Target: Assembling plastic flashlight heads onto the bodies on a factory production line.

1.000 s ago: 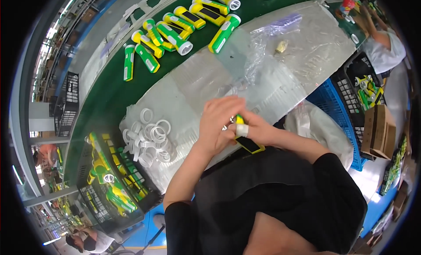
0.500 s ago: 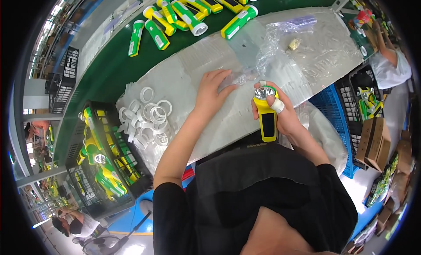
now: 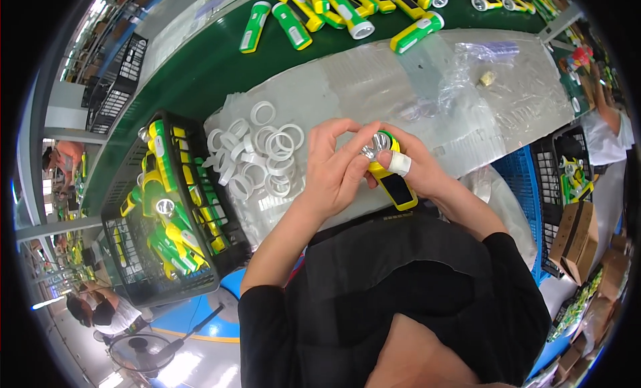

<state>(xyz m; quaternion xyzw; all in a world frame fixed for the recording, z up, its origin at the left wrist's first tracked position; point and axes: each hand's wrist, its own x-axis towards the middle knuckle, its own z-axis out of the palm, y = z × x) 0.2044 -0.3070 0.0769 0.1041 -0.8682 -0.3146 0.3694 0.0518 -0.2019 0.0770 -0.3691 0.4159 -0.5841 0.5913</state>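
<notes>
Flashlight (image 3: 398, 189) clamped in right hand (image 3: 422, 166); left hand (image 3: 334, 171) at lamp end (image 3: 380, 144), cannot tell if gripping.

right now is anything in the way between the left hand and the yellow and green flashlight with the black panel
Nothing visible: the left hand is right at the head of the yellow and green flashlight, which the right hand holds. The heap of white circular rings lies left of both hands, clear of them.

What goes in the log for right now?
right hand: holds torch | left hand: at its head | rings: piled left
</notes>
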